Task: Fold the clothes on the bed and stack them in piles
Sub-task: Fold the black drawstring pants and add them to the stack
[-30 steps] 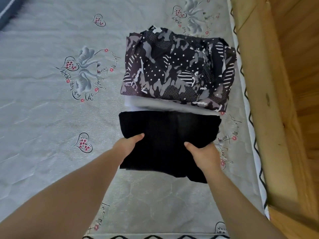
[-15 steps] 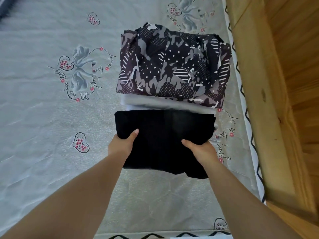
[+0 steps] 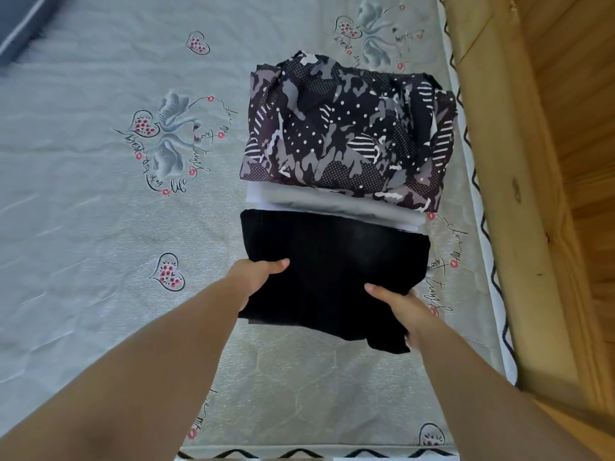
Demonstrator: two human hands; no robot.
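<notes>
A folded black garment (image 3: pixel 332 261) is held just in front of a pile on the bed. My left hand (image 3: pixel 256 277) grips its left edge, thumb on top. Its right edge is held the same way by my right hand (image 3: pixel 402 307). The pile has a folded dark camouflage-patterned garment (image 3: pixel 346 134) on top and a folded grey and white garment (image 3: pixel 332 202) under it, whose near edge shows. The black garment's far edge touches or overlaps that grey edge.
The grey printed bedsheet (image 3: pixel 116 227) stretches to the left and near side. A wooden bed frame (image 3: pixel 519 194) runs along the right. A blue pillow corner (image 3: pixel 20 31) lies at the far left.
Both hands still hold the black garment; it has stayed at the pile's near edge, with only a slight shift of view.
</notes>
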